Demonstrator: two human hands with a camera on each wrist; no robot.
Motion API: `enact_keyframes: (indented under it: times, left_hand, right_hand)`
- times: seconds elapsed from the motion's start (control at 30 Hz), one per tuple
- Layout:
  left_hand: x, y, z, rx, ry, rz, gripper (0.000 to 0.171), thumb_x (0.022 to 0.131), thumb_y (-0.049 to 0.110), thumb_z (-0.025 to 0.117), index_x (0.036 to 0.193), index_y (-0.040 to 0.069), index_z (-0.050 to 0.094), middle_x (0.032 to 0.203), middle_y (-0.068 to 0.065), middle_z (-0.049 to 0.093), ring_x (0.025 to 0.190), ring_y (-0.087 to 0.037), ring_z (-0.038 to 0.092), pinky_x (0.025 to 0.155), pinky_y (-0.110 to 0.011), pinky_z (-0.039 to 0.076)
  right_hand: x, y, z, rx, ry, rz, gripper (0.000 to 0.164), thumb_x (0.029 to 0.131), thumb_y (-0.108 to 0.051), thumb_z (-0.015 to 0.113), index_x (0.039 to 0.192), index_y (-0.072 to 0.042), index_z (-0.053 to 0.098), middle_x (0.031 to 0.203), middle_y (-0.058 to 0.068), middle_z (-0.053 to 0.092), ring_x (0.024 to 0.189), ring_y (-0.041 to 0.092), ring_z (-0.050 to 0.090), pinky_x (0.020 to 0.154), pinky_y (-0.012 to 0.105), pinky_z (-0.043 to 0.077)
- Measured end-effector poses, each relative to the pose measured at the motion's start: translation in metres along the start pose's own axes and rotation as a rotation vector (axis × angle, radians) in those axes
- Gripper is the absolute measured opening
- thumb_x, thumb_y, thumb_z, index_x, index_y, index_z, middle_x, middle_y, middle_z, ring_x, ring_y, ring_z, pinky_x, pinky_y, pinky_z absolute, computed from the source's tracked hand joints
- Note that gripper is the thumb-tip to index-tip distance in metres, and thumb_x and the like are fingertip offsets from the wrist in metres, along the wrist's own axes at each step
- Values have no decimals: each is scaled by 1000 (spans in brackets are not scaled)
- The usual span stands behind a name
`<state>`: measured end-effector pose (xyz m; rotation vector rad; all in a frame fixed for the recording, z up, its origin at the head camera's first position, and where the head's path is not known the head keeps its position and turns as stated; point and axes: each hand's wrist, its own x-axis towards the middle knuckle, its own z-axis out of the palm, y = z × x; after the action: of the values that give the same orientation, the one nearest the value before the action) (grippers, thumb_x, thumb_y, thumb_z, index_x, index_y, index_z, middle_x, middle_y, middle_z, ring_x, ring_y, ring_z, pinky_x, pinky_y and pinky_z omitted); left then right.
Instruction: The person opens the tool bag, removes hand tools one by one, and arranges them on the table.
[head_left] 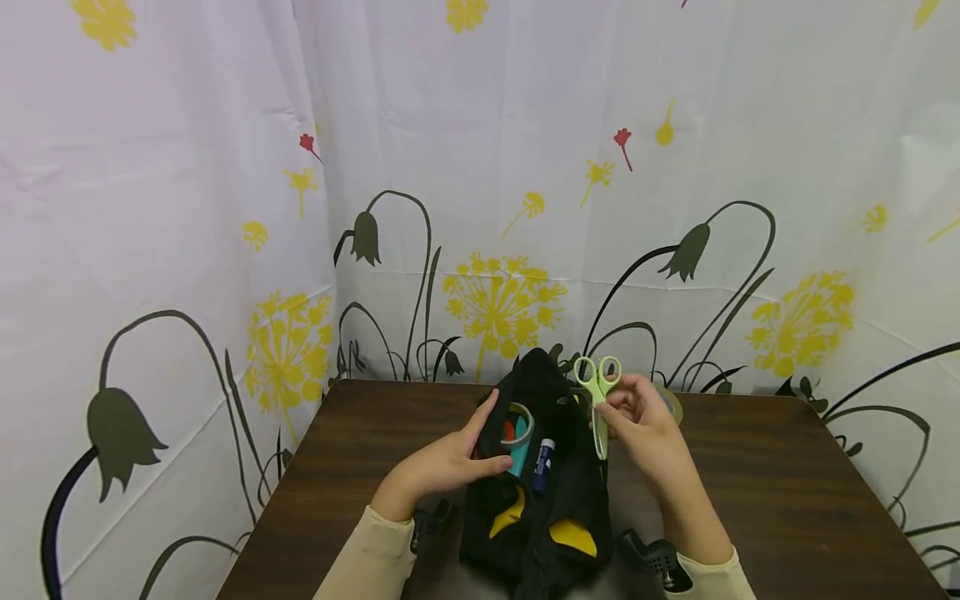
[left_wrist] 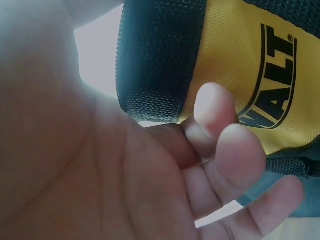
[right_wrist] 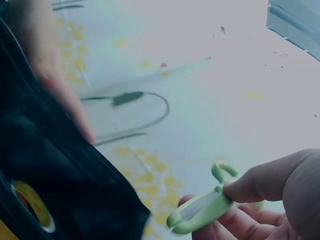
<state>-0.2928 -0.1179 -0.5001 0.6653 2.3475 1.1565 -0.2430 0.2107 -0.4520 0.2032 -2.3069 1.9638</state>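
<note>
A black and yellow tool bag (head_left: pixel 536 533) stands on the table with its zippered top open. My left hand (head_left: pixel 450 462) grips the bag's left wall, thumb over the opening and fingers on the outside, by the yellow side panel (left_wrist: pixel 225 55) in the left wrist view. My right hand (head_left: pixel 645 425) pinches light green scissors (head_left: pixel 598 387) between thumb and fingers, handle loops up and blades pointing down, beside the bag's right edge. Inside the opening show a roll of tape (head_left: pixel 527 423), a blue glue stick (head_left: pixel 543 467) and a teal object (head_left: pixel 517 460).
Another roll of tape (head_left: pixel 672 404) lies on the table behind my right hand, partly hidden by it. The dark wooden table (head_left: pixel 765 483) ends at a white curtain (head_left: pixel 675 67) with flower prints.
</note>
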Motion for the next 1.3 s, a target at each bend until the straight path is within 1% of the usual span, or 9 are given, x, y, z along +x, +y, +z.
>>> enact_keyframes:
  times: [0.17, 0.3, 0.43, 0.53, 0.6, 0.67, 0.8, 1.03, 1.3]
  left_hand:
    - [1, 1, 0, -2, -4, 10, 109, 101, 67, 68, 174, 47, -10, 179, -14, 31, 152, -38, 53, 122, -63, 42]
    - [1, 1, 0, -7, -5, 11, 111, 100, 67, 69, 175, 44, -10, 179, -13, 30, 153, -38, 52, 123, -63, 41]
    - [2, 1, -1, -5, -6, 10, 110, 101, 66, 69, 174, 44, -10, 182, -12, 21, 156, -40, 47, 124, -65, 40]
    - [4, 1, -2, -2, -6, 13, 108, 101, 67, 67, 174, 47, -10, 183, -10, 18, 157, -41, 46, 123, -65, 40]
    - [4, 1, -2, -4, -6, 13, 108, 102, 67, 67, 173, 47, -11, 183, -9, 15, 158, -41, 44, 124, -65, 39]
    - [3, 1, -3, -7, -6, 13, 109, 101, 69, 67, 173, 46, -11, 184, -9, 14, 159, -40, 42, 125, -65, 38]
    - [2, 2, -3, -11, -12, 17, 110, 101, 69, 67, 174, 43, -11, 184, -8, 11, 161, -40, 40, 126, -65, 37]
    - [1, 3, -3, 4, -17, 4, 108, 101, 71, 66, 173, 48, -12, 183, -10, 13, 160, -42, 41, 125, -65, 37]
    - [-1, 2, -2, -5, -28, -11, 108, 101, 71, 65, 173, 46, -12, 184, -10, 12, 160, -43, 41, 125, -66, 37]
  right_hand:
    - [-4, -3, -25, 63, 1, -4, 63, 111, -9, 64, 159, -1, 24, 111, 3, 67, 88, 18, 78, 77, 32, 65]
    - [-4, 0, -46, 34, 36, -5, 69, 109, -5, 65, 162, 0, 21, 112, -4, 68, 93, 11, 76, 79, 26, 63]
    - [1, 10, -70, -109, 162, 20, 65, 108, -6, 67, 160, 5, 30, 104, -20, 68, 92, 0, 70, 74, 21, 58]
    - [6, 23, -88, -227, 309, 107, 59, 107, -13, 70, 156, 4, 42, 97, -27, 66, 88, -8, 63, 71, 18, 53]
    - [9, 34, -99, -295, 386, 172, 53, 107, -15, 70, 152, 2, 48, 98, -22, 69, 84, -10, 59, 69, 18, 52]
    - [12, 46, -106, -336, 439, 222, 49, 106, -16, 70, 148, 2, 53, 103, -8, 74, 81, -10, 57, 68, 18, 51]
    - [15, 72, -119, -360, 472, 270, 43, 105, -15, 70, 142, 3, 58, 118, 18, 76, 78, -8, 56, 67, 19, 50]
    - [17, 124, -135, -457, 434, 327, 41, 103, -16, 71, 135, 6, 59, 117, 25, 77, 80, -2, 57, 67, 20, 48]
    - [13, 155, -143, -435, 339, 399, 55, 100, -8, 66, 147, 14, 49, 134, 39, 66, 93, 27, 69, 67, 24, 50]
